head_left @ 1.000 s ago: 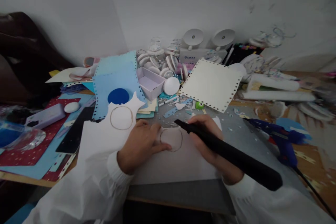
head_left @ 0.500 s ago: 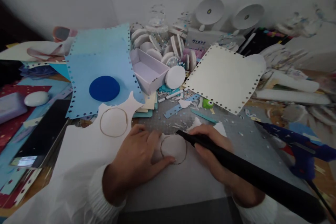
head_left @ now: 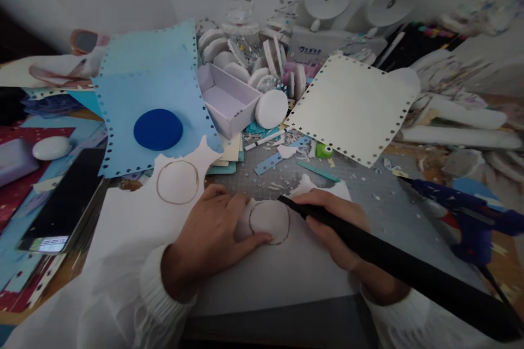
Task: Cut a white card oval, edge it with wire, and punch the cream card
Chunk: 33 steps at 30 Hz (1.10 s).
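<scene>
A white foam sheet (head_left: 282, 272) lies in front of me with two brown circle outlines on it. My left hand (head_left: 213, 232) presses flat on the sheet, fingers beside the nearer circle (head_left: 269, 222). My right hand (head_left: 331, 223) grips a long black tool (head_left: 393, 264) like a pen, its tip touching the right edge of that circle. The second circle (head_left: 177, 181) lies farther left, untouched.
A blue glue gun (head_left: 462, 212) lies at the right. A light blue punched sheet (head_left: 135, 87) carries a dark blue disc (head_left: 158, 128). A cream punched sheet (head_left: 352, 106), a small lilac box (head_left: 227, 101), white foam discs (head_left: 271, 109), a phone (head_left: 61, 204) and paper scraps crowd the table.
The view has tilted down and closer to the table. Both hands stay on the sheet, with the black tool's tip still at the circle's right edge.
</scene>
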Available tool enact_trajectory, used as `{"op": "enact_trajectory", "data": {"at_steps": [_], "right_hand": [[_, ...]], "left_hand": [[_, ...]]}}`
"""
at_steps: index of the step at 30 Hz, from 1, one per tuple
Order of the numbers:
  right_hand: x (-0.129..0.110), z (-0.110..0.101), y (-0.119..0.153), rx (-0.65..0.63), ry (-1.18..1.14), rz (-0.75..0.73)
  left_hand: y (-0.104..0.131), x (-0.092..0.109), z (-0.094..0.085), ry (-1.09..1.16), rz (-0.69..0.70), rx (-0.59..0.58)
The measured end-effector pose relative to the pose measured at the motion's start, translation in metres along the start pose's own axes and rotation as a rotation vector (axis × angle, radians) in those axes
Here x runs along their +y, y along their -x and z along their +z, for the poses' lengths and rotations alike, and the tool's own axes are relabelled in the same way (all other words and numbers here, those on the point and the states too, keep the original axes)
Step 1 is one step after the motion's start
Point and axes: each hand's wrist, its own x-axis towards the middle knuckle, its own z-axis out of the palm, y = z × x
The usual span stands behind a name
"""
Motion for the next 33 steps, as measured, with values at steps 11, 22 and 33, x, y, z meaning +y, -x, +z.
{"op": "enact_trajectory", "data": {"at_steps": [11, 22, 33], "right_hand": [[0.007, 0.006, 0.000, -0.020, -0.048, -0.024], [-0.005, 0.002, 0.000, 0.024, -0.059, 0.076], [-0.007, 0.009, 0.007, 0.060, -0.096, 0.234]], "left_hand": [[-0.002, -0.001, 0.000, -0.002, -0.047, -0.028], [-0.001, -0.001, 0.000, -0.020, -0.047, 0.024], [-0.001, 0.000, 0.000, 0.001, -0.098, -0.004]]}}
